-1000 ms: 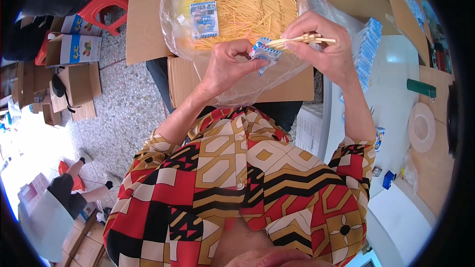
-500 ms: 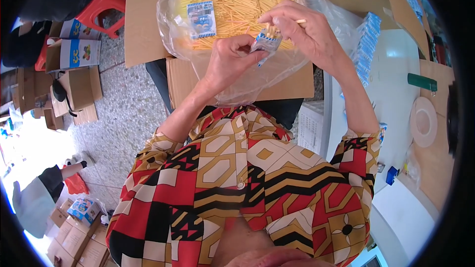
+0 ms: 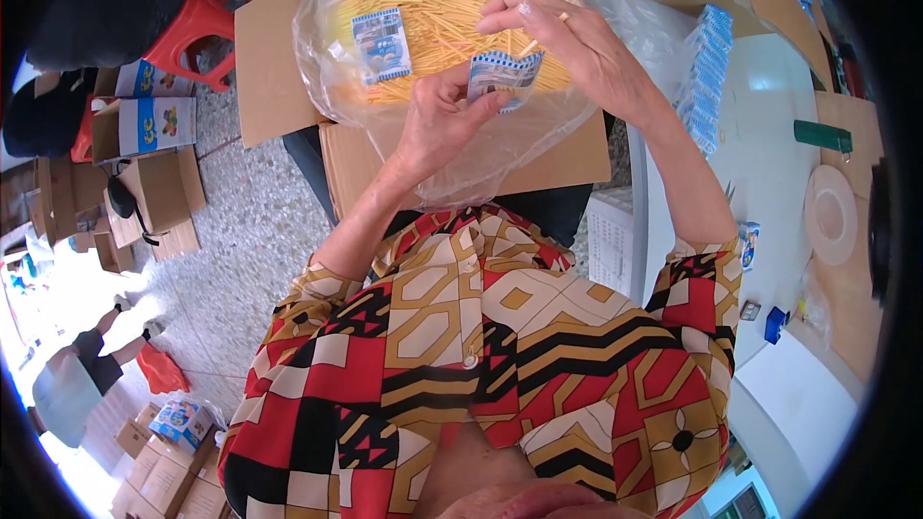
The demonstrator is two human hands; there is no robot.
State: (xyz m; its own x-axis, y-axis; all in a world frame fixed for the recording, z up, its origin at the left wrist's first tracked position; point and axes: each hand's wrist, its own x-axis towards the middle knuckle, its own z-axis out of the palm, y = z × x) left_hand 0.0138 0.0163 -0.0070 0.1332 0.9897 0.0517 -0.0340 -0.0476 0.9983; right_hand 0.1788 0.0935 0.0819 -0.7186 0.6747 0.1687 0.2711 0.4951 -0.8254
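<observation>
My left hand (image 3: 444,120) grips a small blue-and-white packet (image 3: 502,72) by its lower part, thumb in front. The packet's front is turned up and its checked top edge spreads wide. Just to the right and above, my right hand (image 3: 591,53) has its fingers bent, with a thin yellow biscuit stick (image 3: 530,47) at the fingertips. Under both hands lies a heap of such biscuit sticks (image 3: 447,5) inside a clear plastic bag (image 3: 322,58), which lines a cardboard box (image 3: 274,62). A second blue-and-white packet (image 3: 382,44) rests flat on the heap, left of my hands.
A long stack of blue packets (image 3: 707,77) lies on the white table (image 3: 764,149) to the right, with a green tool (image 3: 822,135) beyond. Open cartons (image 3: 159,178) and a red stool (image 3: 192,34) stand on the left floor. A person (image 3: 72,380) is at the lower left.
The packet has tipped so its front faces up, and the sticks at its mouth no longer show. My right hand has drawn slightly up and left, away from the mouth.
</observation>
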